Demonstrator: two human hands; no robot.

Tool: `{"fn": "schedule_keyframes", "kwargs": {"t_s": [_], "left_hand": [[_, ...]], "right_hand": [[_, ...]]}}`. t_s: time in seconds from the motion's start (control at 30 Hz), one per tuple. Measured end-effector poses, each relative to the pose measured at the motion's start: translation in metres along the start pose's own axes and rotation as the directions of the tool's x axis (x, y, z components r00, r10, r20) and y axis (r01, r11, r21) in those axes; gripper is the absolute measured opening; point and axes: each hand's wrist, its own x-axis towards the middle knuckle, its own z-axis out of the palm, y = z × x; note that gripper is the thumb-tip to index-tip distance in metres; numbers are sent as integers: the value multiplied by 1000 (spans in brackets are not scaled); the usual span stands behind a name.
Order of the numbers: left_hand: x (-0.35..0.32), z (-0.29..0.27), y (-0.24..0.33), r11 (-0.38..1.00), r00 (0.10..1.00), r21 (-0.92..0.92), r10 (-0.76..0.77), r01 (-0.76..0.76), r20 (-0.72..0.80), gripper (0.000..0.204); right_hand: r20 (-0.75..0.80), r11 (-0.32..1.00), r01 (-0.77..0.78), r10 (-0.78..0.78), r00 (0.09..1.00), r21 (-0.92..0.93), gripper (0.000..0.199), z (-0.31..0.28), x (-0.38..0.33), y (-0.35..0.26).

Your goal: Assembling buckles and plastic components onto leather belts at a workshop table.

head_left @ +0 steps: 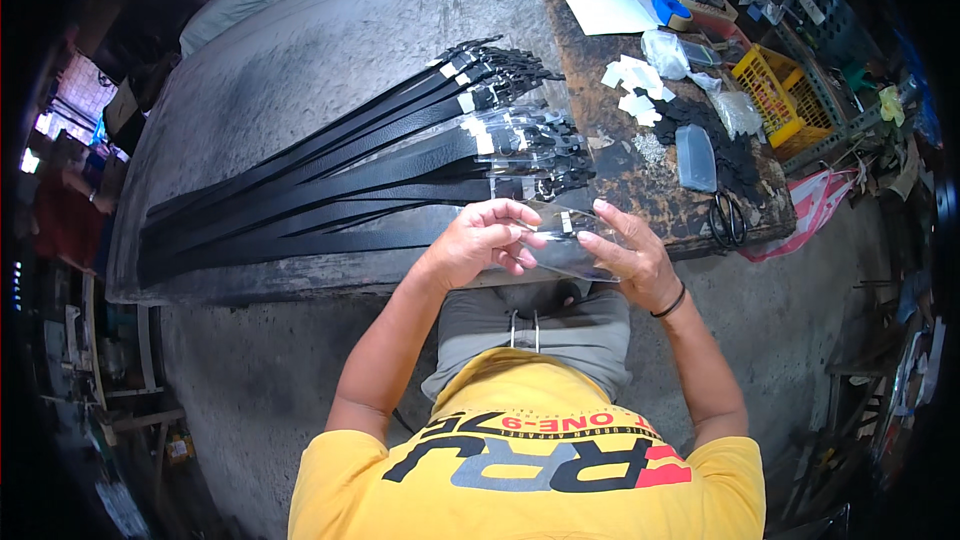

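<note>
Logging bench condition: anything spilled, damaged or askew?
The brown-black, wood-looking right tabletop section is patchy and worn. On it, tiny pale loose bits and small white flat rectangles lie scattered, not contained; possibly spilled.

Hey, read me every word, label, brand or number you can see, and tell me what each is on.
Yellow shirt: large black, grey and red lettering, partly legible, but I won't copy it out.
White paper pieces: any print is too small to read.
Open pad: no readable writing.
Clear plastic by the left hand: white patch, too small to read.
</note>
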Motion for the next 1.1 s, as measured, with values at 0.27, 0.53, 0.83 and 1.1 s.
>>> {"fn": "schedule_keyframes", "kwargs": {"t_s": [0.27, 0.53, 0.83, 1.1], "left_hand": [[1, 2, -4, 985, 985, -6, -170, 170, -7, 26], [1, -9, -10, 985, 986, -38, -166, 166, 0, 21], [-14, -6, -20, 988, 985, -86, -120, 131, 121, 21], [-29, 6, -36, 999, 996, -29, -25, 28, 91, 17]], "right_hand": [[195, 975, -93, 53, 979, 201, 48, -13, 3, 5], [246, 977, -81, 32, 969, 195, 44, -11, 13, 11], [237, 970, -33, -26, 971, 241, 52, -13, 18, 0], [246, 978, 156, -187, 951, 142, 45, -11, 3, 0]]}}
